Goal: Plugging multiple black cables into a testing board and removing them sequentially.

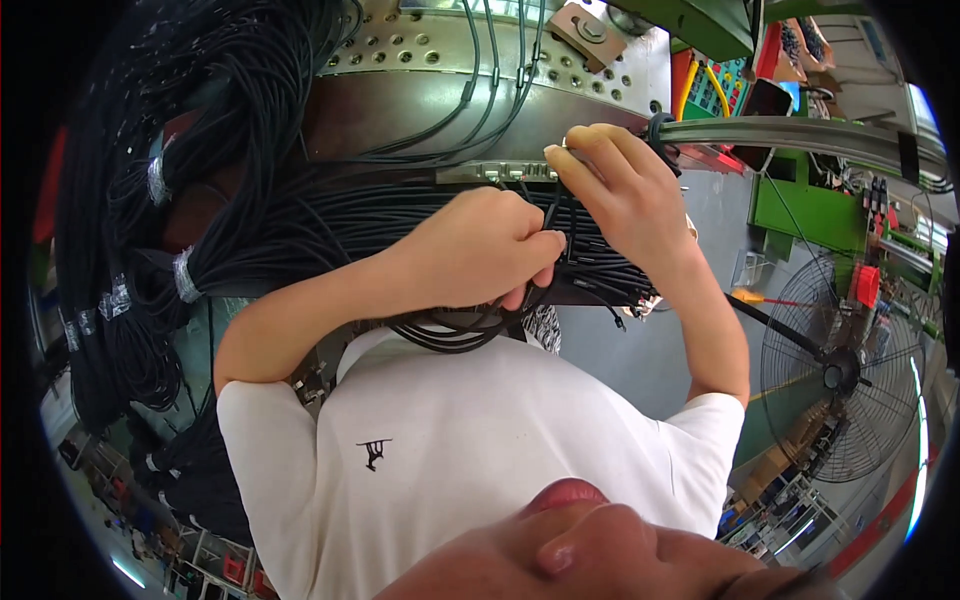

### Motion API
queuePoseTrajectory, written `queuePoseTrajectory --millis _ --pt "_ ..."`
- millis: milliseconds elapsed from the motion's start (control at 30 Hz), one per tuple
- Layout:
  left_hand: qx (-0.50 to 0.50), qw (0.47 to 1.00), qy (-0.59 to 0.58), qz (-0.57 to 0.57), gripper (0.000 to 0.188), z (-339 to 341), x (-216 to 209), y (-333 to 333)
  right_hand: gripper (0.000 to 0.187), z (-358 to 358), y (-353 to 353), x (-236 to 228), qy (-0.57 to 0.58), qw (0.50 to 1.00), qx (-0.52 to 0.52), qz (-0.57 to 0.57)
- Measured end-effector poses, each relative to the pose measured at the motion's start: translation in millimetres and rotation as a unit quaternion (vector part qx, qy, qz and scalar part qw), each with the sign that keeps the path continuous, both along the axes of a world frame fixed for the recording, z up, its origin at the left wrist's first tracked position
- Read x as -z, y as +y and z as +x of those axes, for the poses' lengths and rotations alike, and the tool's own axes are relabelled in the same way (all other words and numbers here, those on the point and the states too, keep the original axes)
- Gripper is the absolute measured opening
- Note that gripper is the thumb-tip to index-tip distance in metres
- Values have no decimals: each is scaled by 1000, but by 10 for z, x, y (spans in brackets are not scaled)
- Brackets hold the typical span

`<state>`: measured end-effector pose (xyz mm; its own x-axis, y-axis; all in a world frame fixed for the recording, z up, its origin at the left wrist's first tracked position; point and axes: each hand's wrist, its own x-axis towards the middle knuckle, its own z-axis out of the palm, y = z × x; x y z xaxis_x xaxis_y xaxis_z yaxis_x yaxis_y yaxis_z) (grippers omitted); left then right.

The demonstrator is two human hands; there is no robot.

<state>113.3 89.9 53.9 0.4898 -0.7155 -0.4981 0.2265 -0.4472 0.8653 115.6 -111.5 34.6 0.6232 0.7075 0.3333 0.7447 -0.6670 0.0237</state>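
My left hand (485, 248) is closed in a fist around black cables (450, 338), whose loops hang below it in front of my shirt. Just ahead lies a narrow metal fixture strip (487, 172) with small slots along it. At the strip's right end is my right hand (628, 195), fingers bent and fingertips close together over the slots. Dark cable runs down from beneath those fingertips toward my left hand; what the fingertips pinch is hidden. Under both hands a thick bundle of black cables (345, 222) lies across the bench, its cut ends at the right.
Tied cable coils (265, 110) hang at the left. Behind the strip stands a perforated metal plate (395, 48) with a bolted block (587, 35). A metal rail (800, 132) reaches out to the right, above a large caged floor fan (840, 370). Green machine parts (800, 200) stand beyond.
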Motion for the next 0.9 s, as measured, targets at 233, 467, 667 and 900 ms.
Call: queuePoseTrajectory --millis 233,467,667,900 --pt "-50 924 -371 -74 17 170 166 399 21 -204 -242 490 126 947 119 271" --pt "108 766 -631 -54 13 507 669 397 24 -201 -196 649 182 925 132 305" --pt "129 823 -544 -96 8 680 754 337 25 -184 -195 674 136 949 120 258" --pt "123 886 -434 -109 16 698 659 371 19 -114 -332 463 353 887 124 272"
